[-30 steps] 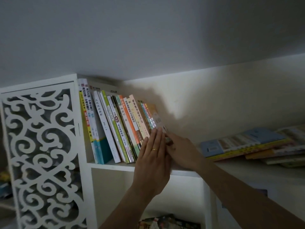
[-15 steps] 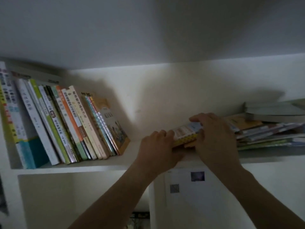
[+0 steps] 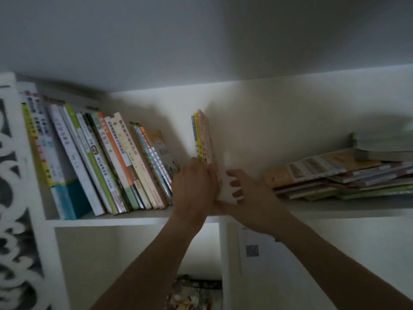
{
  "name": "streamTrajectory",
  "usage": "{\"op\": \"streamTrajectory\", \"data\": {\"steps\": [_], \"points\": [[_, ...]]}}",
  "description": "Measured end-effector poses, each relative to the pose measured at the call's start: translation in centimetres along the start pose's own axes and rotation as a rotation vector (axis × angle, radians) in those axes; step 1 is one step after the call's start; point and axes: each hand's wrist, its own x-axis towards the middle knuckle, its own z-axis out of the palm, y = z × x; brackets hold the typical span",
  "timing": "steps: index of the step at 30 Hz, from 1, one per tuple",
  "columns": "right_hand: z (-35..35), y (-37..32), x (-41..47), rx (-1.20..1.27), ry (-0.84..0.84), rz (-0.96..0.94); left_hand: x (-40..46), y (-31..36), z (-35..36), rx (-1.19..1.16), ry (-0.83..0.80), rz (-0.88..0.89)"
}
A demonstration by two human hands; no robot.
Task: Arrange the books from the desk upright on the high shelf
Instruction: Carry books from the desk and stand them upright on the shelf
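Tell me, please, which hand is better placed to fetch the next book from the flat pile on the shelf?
The right hand: open and nearest the flat pile. The left hand has its grip on the upright books, which stand apart from the leaning row and could tip if released.

Book spines (image 3: 116, 153) illegibly blurred, flat stack (image 3: 348, 175) cut off right
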Motion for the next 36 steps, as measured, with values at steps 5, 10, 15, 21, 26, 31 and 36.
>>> {"op": "streamTrajectory", "data": {"steps": [5, 10, 15, 21, 26, 31, 36], "points": [[4.6, -0.5, 4.6, 0.090, -0.070, -0.094, -0.5, -2.5, -2.0, 0.090, -0.056, 0.075], [5.8, 0.1, 7.2, -0.065, -0.096, -0.134, -1.3, -6.0, -2.6, 0.198, 0.209, 0.303], [5.7, -0.3, 8.5, 0.055, -0.220, -0.120, -0.9, -10.7, -1.4, 0.258, 0.169, 0.338], [6.6, 0.5, 9.6, 0.102, -0.137, -0.097, -0.3, -12.4, -0.3, 0.195, 0.168, 0.367], [7.3, 0.9, 9.5, 0.133, -0.091, -0.101, -0.4, -13.0, 0.3, 0.109, 0.200, 0.377], [6.7, -0.8, 8.0, 0.122, -0.118, -0.066, -0.9, -13.3, 0.1, 0.054, 0.229, 0.443], [6.9, -1.4, 7.1, -0.018, -0.094, -0.004, -1.5, -14.1, 0.5, 0.036, 0.155, 0.534]]}}
